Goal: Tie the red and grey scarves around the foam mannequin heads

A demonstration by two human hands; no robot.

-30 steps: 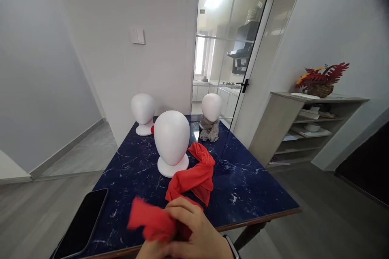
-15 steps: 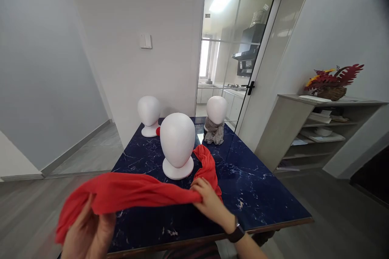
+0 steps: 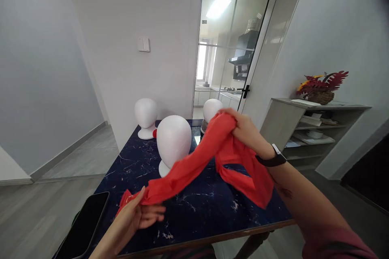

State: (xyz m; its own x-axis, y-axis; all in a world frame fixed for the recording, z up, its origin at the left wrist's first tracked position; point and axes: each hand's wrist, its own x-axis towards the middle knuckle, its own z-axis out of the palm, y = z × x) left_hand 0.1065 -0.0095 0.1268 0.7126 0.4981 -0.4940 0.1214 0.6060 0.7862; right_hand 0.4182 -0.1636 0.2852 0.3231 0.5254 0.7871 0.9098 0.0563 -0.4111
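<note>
A long red scarf [image 3: 194,166] stretches across the front of a white foam mannequin head [image 3: 174,139]. Raised at the scarf's right, my right hand [image 3: 245,129] is closed around its bunched fabric, and the rest hangs in a loop below. My left hand [image 3: 136,212] is low at the left, with fingers loosely spread and the palm turned up. Its thumb lies against the scarf near the far left end. Behind the right hand, another white foam head [image 3: 212,107] is partly covered by the scarf.
The dark blue marbled table [image 3: 194,210] carries everything. A third foam head [image 3: 146,117] stands at the back left, with a red round thing [image 3: 154,133] beside it. A black phone-like device [image 3: 83,226] sits at the left edge. A shelf unit [image 3: 316,125] stands right of the glass door [image 3: 227,48].
My right hand has lifted the scarf up and to the right, raising its trailing part off the table. The left hand has moved rightward, and its fingers have spread.
</note>
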